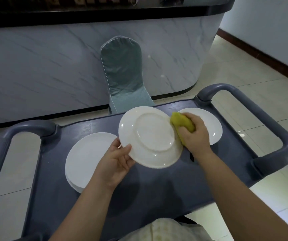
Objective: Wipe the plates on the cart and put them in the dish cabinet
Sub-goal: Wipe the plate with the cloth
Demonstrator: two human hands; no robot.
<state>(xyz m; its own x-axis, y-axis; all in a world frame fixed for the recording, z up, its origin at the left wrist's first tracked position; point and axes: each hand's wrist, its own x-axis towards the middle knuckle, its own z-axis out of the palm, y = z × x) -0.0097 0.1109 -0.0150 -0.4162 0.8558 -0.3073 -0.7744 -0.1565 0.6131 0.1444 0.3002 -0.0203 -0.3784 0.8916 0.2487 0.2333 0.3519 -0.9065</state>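
Plate (150, 136) underside up, left hand (117, 160) gripping rim, right hand (195, 134) clutching yellow cloth (178, 120) half hidden under fingers

I am seeing plain white against the slate-grey cart (157, 197).
A yellow-green cloth (183, 123) is standing out against the white raised plate (150, 136); the plate stack (85, 159) by the cart's left edge and the single plate (211, 122) at its far right corner are showing white; beyond, the counter (52, 66) is showing grey-veined marble, the chair cover (124, 72) pale teal.
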